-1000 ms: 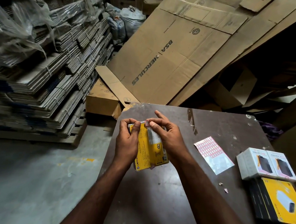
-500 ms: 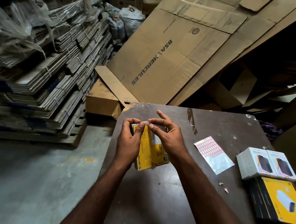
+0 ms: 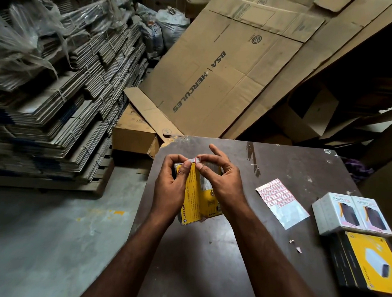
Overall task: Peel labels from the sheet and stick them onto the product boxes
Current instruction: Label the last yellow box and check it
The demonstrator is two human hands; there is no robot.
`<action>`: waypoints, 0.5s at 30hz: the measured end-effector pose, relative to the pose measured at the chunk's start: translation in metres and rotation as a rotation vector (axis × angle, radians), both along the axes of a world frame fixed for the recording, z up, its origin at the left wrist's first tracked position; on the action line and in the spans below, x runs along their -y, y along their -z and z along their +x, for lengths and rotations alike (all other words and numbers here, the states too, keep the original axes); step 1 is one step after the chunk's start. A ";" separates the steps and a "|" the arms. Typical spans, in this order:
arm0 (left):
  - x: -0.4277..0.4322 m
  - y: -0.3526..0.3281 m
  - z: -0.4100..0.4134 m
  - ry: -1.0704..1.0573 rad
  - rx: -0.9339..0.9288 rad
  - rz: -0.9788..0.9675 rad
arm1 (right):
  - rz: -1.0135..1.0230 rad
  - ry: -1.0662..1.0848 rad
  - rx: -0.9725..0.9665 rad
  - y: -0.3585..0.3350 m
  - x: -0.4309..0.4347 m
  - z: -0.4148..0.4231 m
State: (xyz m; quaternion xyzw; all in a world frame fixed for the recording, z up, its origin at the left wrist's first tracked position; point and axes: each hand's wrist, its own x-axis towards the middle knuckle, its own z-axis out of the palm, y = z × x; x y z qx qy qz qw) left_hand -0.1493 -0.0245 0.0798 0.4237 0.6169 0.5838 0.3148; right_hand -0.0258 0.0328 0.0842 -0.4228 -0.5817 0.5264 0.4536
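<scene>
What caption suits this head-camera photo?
Both hands press a small label onto a yellow Lapcare box's top edge; label sheet lies nearby.

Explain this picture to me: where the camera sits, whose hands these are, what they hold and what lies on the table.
There is no machine here. The camera sits on a person's head, looking down at their bare hands. The left hand grips a yellow cardboard product box above the dark brown table, while the right hand pinches a small red-bordered white label at the box's top edge. On the table lie a partly used label sheet, two white boxes side by side, and a flat yellow-and-black box.
</scene>
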 end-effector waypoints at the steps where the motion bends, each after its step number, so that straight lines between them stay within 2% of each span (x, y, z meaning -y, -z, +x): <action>1: 0.000 0.001 0.000 0.010 0.001 0.010 | 0.001 0.000 0.000 0.000 0.000 0.000; 15: -0.001 0.001 0.000 0.040 -0.041 0.008 | -0.021 -0.088 0.024 -0.004 -0.006 0.010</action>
